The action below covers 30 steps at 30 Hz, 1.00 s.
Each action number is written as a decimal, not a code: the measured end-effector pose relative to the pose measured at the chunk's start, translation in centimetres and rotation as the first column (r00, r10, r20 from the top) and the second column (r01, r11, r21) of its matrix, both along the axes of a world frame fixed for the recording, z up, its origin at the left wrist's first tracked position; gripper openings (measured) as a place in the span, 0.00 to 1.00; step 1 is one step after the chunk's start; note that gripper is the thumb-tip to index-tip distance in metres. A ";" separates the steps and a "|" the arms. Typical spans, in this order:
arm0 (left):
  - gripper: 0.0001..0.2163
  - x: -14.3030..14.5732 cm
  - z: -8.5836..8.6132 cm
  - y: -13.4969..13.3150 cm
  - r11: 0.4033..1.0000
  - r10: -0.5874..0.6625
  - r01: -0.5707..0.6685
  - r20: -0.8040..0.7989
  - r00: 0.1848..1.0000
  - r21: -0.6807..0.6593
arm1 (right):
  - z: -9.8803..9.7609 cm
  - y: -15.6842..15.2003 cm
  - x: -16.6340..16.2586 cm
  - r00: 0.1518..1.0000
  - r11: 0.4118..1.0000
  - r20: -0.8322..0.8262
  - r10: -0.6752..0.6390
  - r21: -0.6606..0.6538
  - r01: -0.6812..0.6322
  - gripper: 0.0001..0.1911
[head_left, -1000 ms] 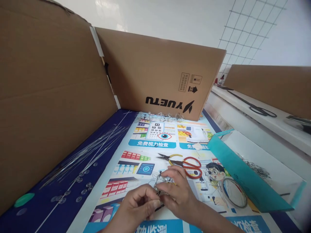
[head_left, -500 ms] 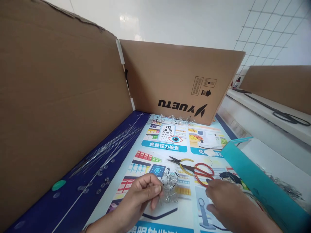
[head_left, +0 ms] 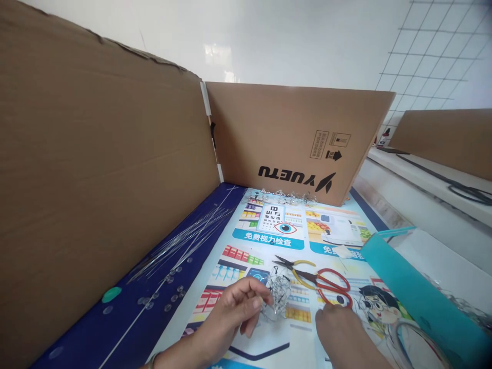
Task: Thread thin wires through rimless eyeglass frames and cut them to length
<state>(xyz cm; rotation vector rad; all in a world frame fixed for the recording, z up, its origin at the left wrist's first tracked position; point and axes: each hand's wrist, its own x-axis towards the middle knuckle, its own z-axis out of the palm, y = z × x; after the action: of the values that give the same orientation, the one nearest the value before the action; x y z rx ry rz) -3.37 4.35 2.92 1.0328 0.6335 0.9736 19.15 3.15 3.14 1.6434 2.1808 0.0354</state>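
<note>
My left hand [head_left: 240,312] is closed, thumb against fingers, on a tangled piece of bent silvery wire [head_left: 280,293]. The wire piece has many small loops and stands out to the right of the fingertips. My right hand [head_left: 340,330] is curled low on the right, back of the hand up; its fingertips and anything in them are hidden. Just beyond it lie red-handled scissors [head_left: 333,281], crossed with yellow-handled pliers [head_left: 298,267] on the printed sheet [head_left: 265,330].
Straight wires [head_left: 180,241] and small clear discs [head_left: 168,308] lie on the blue strip at left, near a green lump [head_left: 111,294]. More bent wire pieces [head_left: 284,197] line the cardboard wall [head_left: 292,133]. A teal box [head_left: 418,292] with metal pieces stands at right.
My right hand has drawn back toward me and curled more. My left hand still holds the wire piece, now turned a little. The whole view has shifted slightly.
</note>
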 end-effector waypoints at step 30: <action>0.23 0.7 -1.0 -0.5 0.976 -0.035 0.043 -0.041 0.999 0.211 | -0.2 0.4 0.4 0.961 0.963 -0.160 0.225 0.190 -0.194 0.07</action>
<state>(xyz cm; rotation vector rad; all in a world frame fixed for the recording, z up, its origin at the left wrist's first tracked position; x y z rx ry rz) -2.64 3.82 1.91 1.2503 0.5459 1.0051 19.50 3.51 2.97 1.5479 2.5482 0.1447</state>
